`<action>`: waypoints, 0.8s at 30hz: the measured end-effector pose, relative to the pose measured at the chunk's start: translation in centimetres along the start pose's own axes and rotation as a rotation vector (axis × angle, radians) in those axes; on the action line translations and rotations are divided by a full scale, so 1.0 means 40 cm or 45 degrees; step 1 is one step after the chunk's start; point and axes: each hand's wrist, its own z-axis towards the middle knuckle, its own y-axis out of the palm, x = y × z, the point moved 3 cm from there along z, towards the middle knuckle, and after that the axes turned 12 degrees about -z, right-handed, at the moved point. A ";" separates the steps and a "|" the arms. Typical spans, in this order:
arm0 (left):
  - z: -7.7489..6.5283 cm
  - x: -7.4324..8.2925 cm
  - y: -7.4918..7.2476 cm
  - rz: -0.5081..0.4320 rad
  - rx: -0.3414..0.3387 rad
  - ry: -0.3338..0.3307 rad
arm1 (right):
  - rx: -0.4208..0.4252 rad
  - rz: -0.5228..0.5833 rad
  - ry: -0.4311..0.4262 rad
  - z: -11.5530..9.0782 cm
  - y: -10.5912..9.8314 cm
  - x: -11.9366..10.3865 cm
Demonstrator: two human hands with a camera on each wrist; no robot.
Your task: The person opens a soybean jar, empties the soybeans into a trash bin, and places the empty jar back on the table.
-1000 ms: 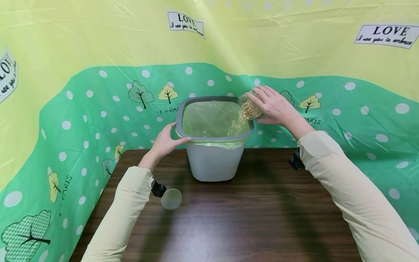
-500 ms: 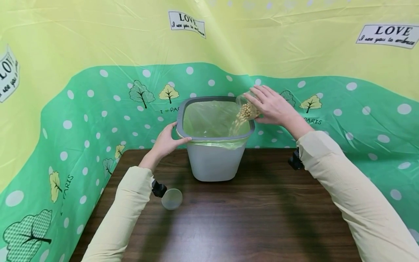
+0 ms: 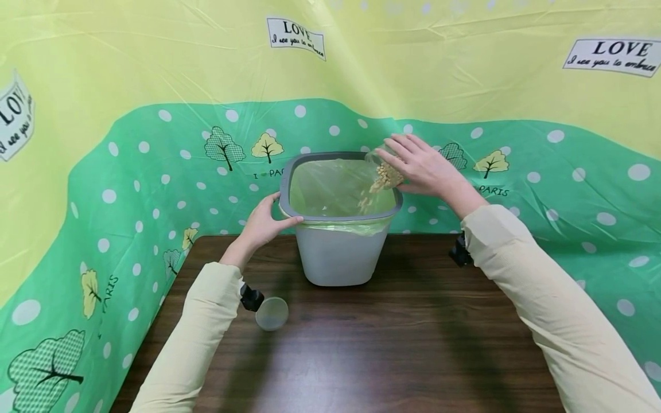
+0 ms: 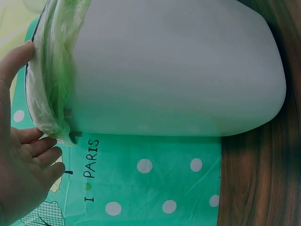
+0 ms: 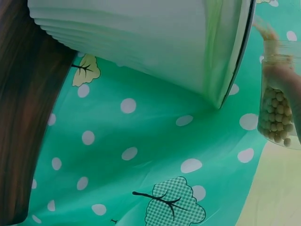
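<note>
A grey trash bin (image 3: 338,258) with a green liner bag (image 3: 330,180) under its dark rim stands upright on the table. My left hand (image 3: 260,226) holds the bin's near left corner, thumb on the front of the rim and fingers along the side. Over the right side of the rim, my right hand (image 3: 422,166) grips a clear jar (image 5: 275,115), tipped with its mouth toward the bin. Soybeans (image 3: 384,174) pour from it into the bag in a thin stream. More of them fill the jar's lower part in the right wrist view.
A round translucent lid (image 3: 272,314) lies flat on the dark wooden table (image 3: 372,355), close to the left wrist's black camera (image 3: 252,298). A green and yellow patterned cloth (image 3: 170,149) hangs behind and beside the table.
My right hand has shifted slightly left over the bin, with the jar tipped further. Soybeans keep falling and fewer show at its mouth. My left hand stays on the rim.
</note>
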 end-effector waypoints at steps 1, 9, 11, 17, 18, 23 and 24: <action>0.000 0.000 0.000 -0.001 0.000 0.001 | -0.010 -0.001 -0.004 0.002 0.000 -0.001; -0.001 0.001 -0.001 -0.012 -0.001 0.000 | -0.043 -0.004 -0.036 0.021 0.000 -0.007; -0.001 0.001 -0.001 -0.012 0.000 0.000 | -0.038 0.000 -0.035 0.026 0.001 -0.009; 0.000 -0.001 -0.001 -0.004 -0.001 0.010 | -0.034 0.014 -0.033 0.046 0.001 -0.014; 0.000 -0.001 -0.001 -0.003 0.000 0.009 | -0.038 0.011 -0.039 0.050 0.000 -0.015; 0.000 0.001 -0.002 -0.001 0.000 0.004 | -0.075 -0.015 -0.050 0.067 -0.006 -0.017; 0.000 0.001 -0.002 -0.002 0.000 0.005 | -0.082 -0.016 -0.049 0.070 -0.007 -0.017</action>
